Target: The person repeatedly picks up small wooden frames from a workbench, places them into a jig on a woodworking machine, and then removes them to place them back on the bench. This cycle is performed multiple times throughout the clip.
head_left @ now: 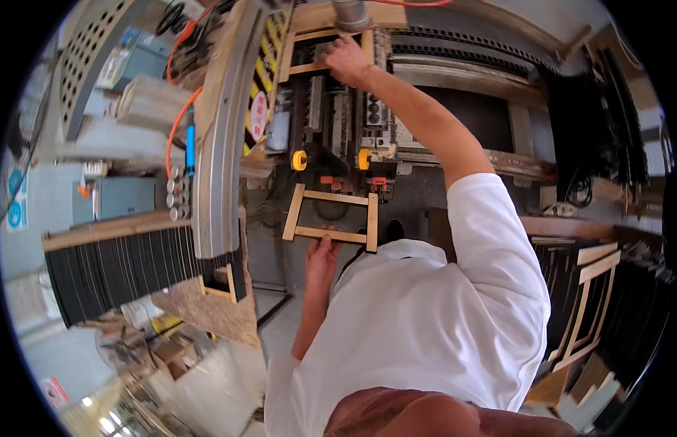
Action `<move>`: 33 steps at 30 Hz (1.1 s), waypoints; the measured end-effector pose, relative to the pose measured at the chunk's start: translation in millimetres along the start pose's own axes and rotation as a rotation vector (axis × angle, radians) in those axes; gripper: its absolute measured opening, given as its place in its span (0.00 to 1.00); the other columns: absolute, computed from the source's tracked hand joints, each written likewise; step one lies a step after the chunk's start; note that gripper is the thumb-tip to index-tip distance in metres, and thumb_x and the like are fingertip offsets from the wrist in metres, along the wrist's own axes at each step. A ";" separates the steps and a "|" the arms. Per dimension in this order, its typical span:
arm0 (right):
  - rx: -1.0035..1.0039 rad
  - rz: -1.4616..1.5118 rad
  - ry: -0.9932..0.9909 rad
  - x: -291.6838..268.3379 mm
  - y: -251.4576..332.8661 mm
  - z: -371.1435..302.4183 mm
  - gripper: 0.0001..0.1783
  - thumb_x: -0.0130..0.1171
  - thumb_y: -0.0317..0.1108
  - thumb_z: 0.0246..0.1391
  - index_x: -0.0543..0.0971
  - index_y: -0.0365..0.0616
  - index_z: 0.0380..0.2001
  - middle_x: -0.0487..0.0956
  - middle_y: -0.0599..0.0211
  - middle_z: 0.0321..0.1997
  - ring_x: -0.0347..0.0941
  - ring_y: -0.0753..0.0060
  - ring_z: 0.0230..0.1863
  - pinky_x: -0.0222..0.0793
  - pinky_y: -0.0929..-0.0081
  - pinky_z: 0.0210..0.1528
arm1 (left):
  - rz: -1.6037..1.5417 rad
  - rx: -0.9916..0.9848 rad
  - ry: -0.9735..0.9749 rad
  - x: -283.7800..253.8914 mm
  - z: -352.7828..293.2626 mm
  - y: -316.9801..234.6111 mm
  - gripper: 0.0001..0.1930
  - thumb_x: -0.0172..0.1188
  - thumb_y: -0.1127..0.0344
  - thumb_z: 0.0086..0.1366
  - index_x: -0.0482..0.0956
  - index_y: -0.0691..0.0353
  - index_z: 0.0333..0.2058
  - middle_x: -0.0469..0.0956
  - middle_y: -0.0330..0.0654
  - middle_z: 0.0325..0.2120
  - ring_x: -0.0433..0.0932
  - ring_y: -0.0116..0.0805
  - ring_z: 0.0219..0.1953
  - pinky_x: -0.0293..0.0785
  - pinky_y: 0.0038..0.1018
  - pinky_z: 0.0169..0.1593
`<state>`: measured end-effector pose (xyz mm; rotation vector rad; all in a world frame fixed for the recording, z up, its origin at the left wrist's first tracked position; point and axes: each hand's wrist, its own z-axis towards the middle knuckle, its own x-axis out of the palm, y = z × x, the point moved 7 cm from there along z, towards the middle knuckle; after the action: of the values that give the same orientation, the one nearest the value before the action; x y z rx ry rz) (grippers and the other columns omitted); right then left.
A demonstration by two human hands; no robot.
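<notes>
My left hand (322, 255) grips the lower rail of a light wooden frame (330, 197), with thumb and fingers closed on it. This frame has two side bars and two cross rails, and it hangs in front of my body, apart from the machine. My right arm reaches across to the far part of the machine (331, 116). There my right hand (347, 62) is closed at the near rail of a second wooden frame (306, 69); its fingertips are partly hidden. This frame lies below a grey metal cylinder (351, 14).
Two yellow knobs (299, 160) and red clamps (379, 183) sit at the machine's near end. A metal post (216, 160) and an orange hose (173, 124) stand on the left. Dark frames are stacked in a row (120, 266) at left; more frames (586, 306) lean at right.
</notes>
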<state>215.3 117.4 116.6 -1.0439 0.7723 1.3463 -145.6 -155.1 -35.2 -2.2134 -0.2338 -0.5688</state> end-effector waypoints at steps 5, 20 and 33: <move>-0.042 0.025 -0.020 -3.4 7.2 2.2 0.13 0.59 0.30 0.48 0.82 0.51 0.39 0.78 0.63 0.44 0.71 0.58 0.50 0.61 0.58 0.55 | -0.075 0.030 -0.010 -3.7 -2.4 12.1 0.18 0.55 0.69 0.68 0.68 0.61 0.56 0.75 0.39 0.51 0.74 0.33 0.54 0.72 0.33 0.56; -0.058 0.015 0.031 -8.8 11.1 5.4 0.18 0.67 0.39 0.43 0.79 0.48 0.39 0.77 0.63 0.43 0.70 0.58 0.51 0.60 0.58 0.55 | -0.056 0.105 -0.131 -37.4 -5.8 20.5 0.14 0.55 0.68 0.68 0.71 0.58 0.52 0.76 0.39 0.50 0.76 0.32 0.51 0.76 0.32 0.50; -0.024 -0.068 0.149 -32.3 18.4 2.2 0.16 0.64 0.42 0.46 0.79 0.48 0.39 0.78 0.62 0.44 0.74 0.55 0.50 0.70 0.55 0.50 | -0.068 0.258 -0.430 -97.0 -69.1 1.6 0.18 0.55 0.66 0.68 0.71 0.63 0.55 0.75 0.39 0.50 0.73 0.31 0.52 0.72 0.31 0.54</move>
<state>193.4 105.5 144.2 -1.1893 0.8249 1.2323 -252.7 -206.7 -43.4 -2.0570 -0.5740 -0.0817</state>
